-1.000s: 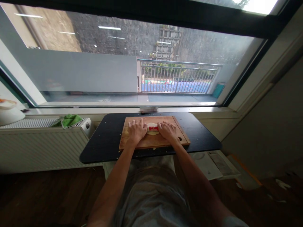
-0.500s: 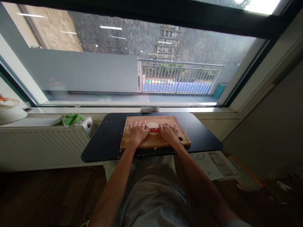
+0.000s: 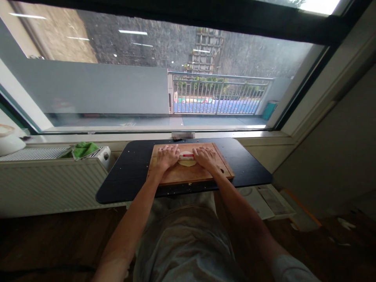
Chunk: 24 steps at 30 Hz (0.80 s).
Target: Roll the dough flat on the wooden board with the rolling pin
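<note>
A wooden cutting board (image 3: 176, 178) lies on a small dark table (image 3: 123, 172). On the board is a flat, pale round of dough (image 3: 188, 163). Across the dough rests a red-and-white cylinder (image 3: 187, 156), lying left to right; its ends are hidden under my hands, so its kind is unclear. My left hand (image 3: 168, 157) is closed over its left end, fingers curled. Over the right end curls my right hand (image 3: 206, 157), also closed.
A radiator (image 3: 53, 184) with a green cloth (image 3: 84, 150) on it stands to the left, near a white rounded object (image 3: 10, 141). A wide window (image 3: 117, 94) is beyond the table. White drawers (image 3: 264, 201) sit low at the right.
Both hands have rolled the cylinder away from me, toward the far edge of the dough. More dough shows on the near side, and the cylinder's label has turned. The view has shifted slightly.
</note>
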### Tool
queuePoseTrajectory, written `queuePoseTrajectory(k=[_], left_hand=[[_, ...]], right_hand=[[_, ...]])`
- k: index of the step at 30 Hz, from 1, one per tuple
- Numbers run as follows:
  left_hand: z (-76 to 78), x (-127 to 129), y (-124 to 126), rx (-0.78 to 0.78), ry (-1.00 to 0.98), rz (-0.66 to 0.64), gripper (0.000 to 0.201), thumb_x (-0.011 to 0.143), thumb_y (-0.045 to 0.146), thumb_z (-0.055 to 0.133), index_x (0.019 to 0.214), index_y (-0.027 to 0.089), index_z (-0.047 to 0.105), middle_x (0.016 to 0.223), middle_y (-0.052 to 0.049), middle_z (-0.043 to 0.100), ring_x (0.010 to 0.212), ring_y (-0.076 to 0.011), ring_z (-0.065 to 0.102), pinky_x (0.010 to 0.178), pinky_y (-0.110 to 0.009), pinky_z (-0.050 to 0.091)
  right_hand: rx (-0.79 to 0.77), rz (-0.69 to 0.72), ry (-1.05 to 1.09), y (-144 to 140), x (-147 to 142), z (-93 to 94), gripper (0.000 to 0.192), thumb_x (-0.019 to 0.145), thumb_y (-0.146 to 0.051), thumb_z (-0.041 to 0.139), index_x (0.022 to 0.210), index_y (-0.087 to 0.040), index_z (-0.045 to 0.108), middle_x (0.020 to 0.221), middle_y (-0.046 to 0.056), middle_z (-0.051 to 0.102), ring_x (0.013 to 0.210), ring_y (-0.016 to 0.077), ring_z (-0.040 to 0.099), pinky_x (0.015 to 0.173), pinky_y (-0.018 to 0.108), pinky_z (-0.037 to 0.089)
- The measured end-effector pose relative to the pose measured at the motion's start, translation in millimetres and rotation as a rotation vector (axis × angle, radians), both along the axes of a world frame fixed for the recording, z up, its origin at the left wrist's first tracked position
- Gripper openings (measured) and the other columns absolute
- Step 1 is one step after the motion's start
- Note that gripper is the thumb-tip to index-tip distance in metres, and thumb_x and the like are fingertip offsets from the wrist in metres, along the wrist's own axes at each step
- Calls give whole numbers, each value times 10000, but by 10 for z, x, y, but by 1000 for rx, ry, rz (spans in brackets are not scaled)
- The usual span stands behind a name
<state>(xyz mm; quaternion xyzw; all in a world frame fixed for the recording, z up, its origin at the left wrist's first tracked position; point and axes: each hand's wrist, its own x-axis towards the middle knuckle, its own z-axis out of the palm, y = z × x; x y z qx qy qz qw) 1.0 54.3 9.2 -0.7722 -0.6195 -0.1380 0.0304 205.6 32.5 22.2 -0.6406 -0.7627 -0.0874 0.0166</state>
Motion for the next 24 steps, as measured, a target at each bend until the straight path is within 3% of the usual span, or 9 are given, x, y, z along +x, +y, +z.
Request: queuePoseTrajectory(k=[6, 13, 18, 24], left_hand=[[-32, -42, 164, -2, 10, 10, 499, 1099, 394, 368, 1396, 279, 753, 1495, -99, 720, 1362, -310, 656, 1199, -505, 450], [-79, -278, 293, 20, 30, -16, 497, 1078, 319, 375, 1391, 247, 754, 1493, -107, 720, 1354, -282, 667, 1204, -455, 465], [-139, -373, 215, 57, 14, -90, 477, 1083, 296, 377, 1355, 221, 762, 1500, -97, 719, 1441, -263, 616, 1237, -440, 458], [-148, -380, -55, 43, 4, -49, 489, 1127, 311, 338, 1378, 224, 749, 1509, -70, 718, 1512, -278, 570, 1256, -448, 459]], right_hand=[[12, -9, 27, -117, -10, 57, 411, 1156, -353, 395, 1363, -217, 723, 1315, 161, 760, 1261, 252, 657, 1108, 394, 450], [48, -50, 111, -349, -73, 105, 532, 1187, -406, 269, 1243, -233, 769, 1296, 145, 782, 1150, 249, 714, 1003, 369, 491], [52, -48, 152, -369, -95, 111, 543, 1190, -422, 268, 1224, -242, 780, 1284, 124, 796, 1158, 245, 712, 1020, 368, 470], [70, -50, 171, -350, -110, 88, 561, 1191, -449, 284, 1186, -218, 795, 1240, 143, 808, 1146, 250, 729, 1020, 369, 460]])
